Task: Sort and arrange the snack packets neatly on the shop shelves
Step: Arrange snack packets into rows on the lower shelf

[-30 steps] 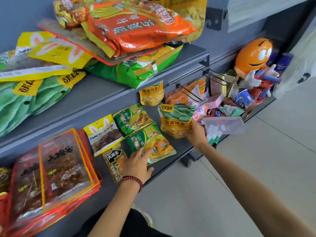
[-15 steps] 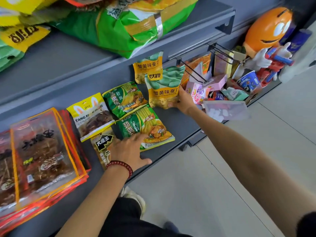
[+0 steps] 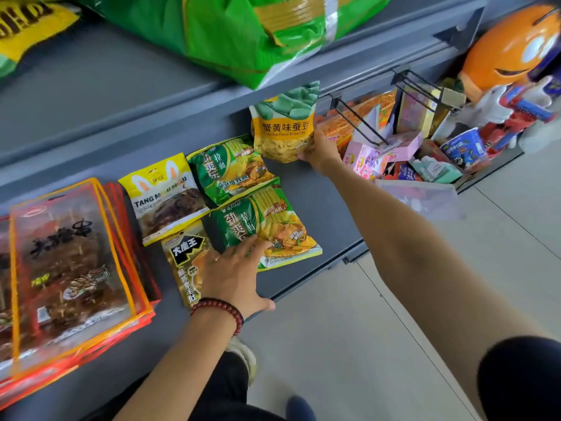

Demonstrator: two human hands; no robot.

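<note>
My right hand (image 3: 320, 151) grips the lower right corner of a green and yellow broad bean packet (image 3: 283, 124), which stands upright against the back of the lower shelf (image 3: 321, 214). My left hand (image 3: 233, 273) lies flat, fingers spread, across a brown and gold packet (image 3: 186, 262) and the near green noodle snack packet (image 3: 267, 226). A second green noodle packet (image 3: 229, 168) lies behind it. To its left is a yellow and white rabbit-ear packet (image 3: 165, 192).
A stack of red-edged clear packets (image 3: 69, 268) fills the shelf's left end. A big green bag (image 3: 243, 34) overhangs the upper shelf (image 3: 100, 86). Black wire hooks (image 3: 364, 123), pink boxes (image 3: 367, 158), small cups and an orange figure (image 3: 510, 47) crowd the right. Tiled floor (image 3: 349, 344) lies below.
My right hand has carried the broad bean packet left and back, standing it upright in front of the other one at the shelf's rear. My left hand stayed on the packets.
</note>
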